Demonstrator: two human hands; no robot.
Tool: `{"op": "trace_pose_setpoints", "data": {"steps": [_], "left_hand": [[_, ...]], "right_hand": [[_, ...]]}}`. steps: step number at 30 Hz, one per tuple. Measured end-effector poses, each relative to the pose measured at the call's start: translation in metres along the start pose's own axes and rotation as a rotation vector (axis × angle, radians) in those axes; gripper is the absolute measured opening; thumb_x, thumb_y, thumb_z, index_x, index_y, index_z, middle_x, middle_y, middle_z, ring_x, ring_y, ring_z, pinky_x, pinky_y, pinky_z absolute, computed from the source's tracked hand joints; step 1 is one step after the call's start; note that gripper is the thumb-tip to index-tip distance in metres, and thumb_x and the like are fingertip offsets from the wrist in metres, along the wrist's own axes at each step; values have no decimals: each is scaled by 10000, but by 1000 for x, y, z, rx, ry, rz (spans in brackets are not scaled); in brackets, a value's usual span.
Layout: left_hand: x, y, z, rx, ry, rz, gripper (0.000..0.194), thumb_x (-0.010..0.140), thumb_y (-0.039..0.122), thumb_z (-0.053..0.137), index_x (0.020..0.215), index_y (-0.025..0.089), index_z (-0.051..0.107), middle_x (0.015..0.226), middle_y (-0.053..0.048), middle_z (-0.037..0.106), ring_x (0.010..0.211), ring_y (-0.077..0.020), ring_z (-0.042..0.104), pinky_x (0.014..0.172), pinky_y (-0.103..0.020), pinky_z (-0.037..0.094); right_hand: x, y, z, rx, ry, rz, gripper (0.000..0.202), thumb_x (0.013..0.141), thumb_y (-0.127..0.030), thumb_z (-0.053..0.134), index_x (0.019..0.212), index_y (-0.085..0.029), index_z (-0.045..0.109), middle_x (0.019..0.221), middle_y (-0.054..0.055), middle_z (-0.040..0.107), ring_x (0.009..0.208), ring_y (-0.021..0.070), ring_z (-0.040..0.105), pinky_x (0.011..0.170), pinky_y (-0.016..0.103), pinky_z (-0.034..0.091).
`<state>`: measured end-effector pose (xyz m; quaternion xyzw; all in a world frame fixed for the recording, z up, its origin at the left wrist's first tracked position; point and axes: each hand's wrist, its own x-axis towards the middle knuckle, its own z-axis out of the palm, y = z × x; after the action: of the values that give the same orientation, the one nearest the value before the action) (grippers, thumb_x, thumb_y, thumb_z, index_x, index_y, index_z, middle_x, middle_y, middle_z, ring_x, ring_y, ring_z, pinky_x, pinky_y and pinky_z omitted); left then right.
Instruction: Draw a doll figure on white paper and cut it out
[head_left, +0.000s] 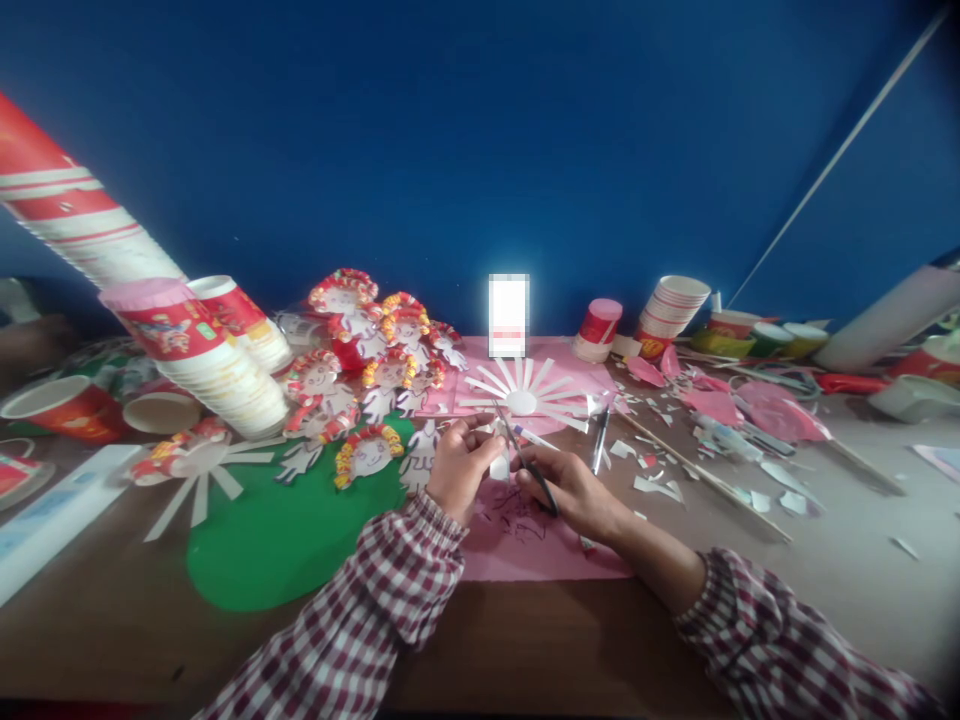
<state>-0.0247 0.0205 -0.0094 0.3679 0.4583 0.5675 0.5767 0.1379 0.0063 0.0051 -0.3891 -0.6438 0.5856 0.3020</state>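
My right hand (566, 488) is closed round the handles of a pair of scissors (525, 455), whose blades point up and to the left. Between the fingers of my left hand (459, 462) is a small piece of white paper (500, 462), right beside the blades. Both hands are above a pink sheet (555, 560) with dark scraps or marks on it. Just beyond lies a white paper cup cut into spread strips (523, 402). Cut-out paper figures (420, 455) lie left of my left hand.
A green sheet (255, 560) lies at left, with a long stack of paper cups (217, 370) behind it. More stacked cups (671, 310) stand at the back right. Paper scraps (660, 488), a pen (600, 440) and a thin stick (712, 482) lie at right. A blue wall (450, 150) rises behind.
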Motion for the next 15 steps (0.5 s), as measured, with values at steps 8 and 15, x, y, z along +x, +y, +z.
{"op": "trace_pose_setpoints", "data": {"steps": [8, 15], "left_hand": [[-4, 8, 3, 16, 19, -39, 452, 634, 243, 726, 1041, 155, 552, 639, 43, 583, 514, -80, 521, 449, -182, 350], [-3, 10, 1, -8, -6, -47, 468, 605, 226, 738, 1027, 155, 549, 698, 24, 622, 597, -97, 572, 514, -190, 405]], "right_hand": [[0, 0, -2, -19, 5, 9, 378, 812, -501, 601, 954, -150, 588, 580, -52, 452, 497, 76, 376, 471, 208, 309], [-1, -6, -5, -26, -16, 11, 372, 808, -497, 608, 908, -138, 592, 577, -39, 476, 496, 83, 430, 481, 215, 348]]}}
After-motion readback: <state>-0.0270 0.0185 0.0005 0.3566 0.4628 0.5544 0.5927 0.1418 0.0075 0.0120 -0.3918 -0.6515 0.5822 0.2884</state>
